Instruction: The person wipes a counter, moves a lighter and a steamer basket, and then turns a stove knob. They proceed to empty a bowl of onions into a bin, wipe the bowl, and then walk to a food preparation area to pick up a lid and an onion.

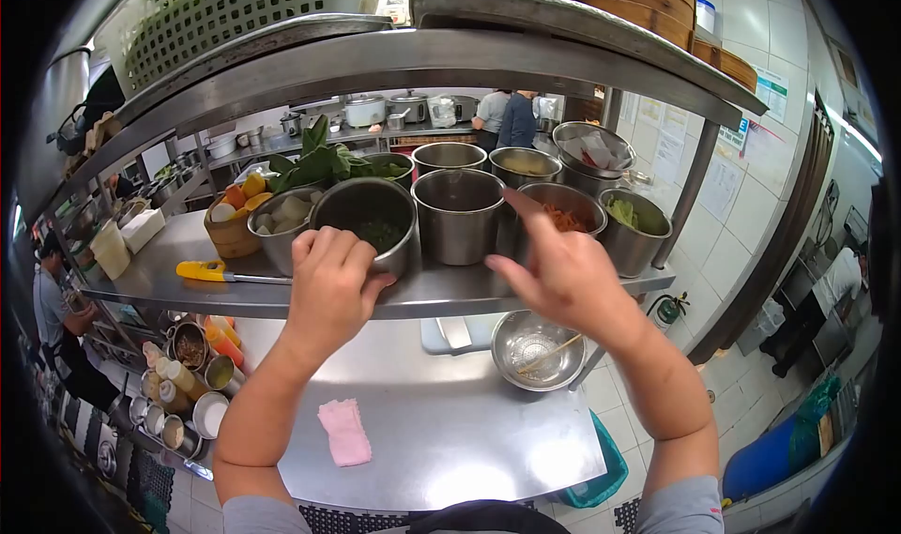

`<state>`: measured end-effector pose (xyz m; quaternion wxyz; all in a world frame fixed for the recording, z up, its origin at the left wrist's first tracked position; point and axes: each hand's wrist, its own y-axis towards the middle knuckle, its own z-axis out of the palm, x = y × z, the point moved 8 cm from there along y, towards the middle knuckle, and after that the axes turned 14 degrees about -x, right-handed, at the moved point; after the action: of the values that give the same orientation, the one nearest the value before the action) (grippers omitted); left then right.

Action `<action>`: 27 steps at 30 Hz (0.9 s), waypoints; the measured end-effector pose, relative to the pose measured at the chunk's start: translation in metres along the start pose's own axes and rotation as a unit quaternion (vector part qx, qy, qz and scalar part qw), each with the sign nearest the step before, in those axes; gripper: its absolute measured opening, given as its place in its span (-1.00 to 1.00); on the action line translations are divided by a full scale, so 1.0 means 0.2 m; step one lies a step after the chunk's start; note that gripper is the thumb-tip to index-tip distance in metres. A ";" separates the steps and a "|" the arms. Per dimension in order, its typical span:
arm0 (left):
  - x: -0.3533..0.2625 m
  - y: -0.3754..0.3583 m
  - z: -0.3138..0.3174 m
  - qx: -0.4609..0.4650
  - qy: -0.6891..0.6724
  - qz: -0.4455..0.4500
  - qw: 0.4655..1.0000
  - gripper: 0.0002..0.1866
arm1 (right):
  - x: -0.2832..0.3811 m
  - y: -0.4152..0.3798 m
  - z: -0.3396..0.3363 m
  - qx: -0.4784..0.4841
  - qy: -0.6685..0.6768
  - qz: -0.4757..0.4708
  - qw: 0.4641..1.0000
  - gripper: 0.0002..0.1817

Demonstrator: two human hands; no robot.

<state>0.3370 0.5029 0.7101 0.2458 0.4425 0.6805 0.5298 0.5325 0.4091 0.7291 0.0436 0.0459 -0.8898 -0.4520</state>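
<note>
My left hand [328, 276] has its fingers curled over the near rim of a steel pot [399, 257], which is tilted towards me with some chopped greens [380, 236] inside. My right hand [563, 271] is open, thumb and index finger apart, just right of another steel pot [460, 229] whose inside looks dark. Behind that hand, partly hidden, stands a pot of orange shreds [563, 220]. A pot with pale green leaves [636, 217] sits further right. Left of my left hand is a pot of pale peeled pieces [286, 213].
A yellow-handled tool [211, 271] lies on the shelf [450, 295]. Below, the steel counter [432, 440] holds a pink cloth [345, 433], a metal bowl [537, 351] and a cleaver-like blade [454, 332] on a board. An upper rack [375, 60] spans overhead. Several people stand beyond.
</note>
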 end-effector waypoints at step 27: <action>0.05 -0.05 -0.01 0.000 -0.015 0.016 1.000 -0.65 | 0.21 -0.48 -0.04 -0.165 0.039 -0.215 0.962 -0.67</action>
<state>0.3266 0.5096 0.7033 0.2478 0.4614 0.6692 0.5272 0.4951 0.3411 0.6586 -0.0131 0.2454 -0.7696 -0.5893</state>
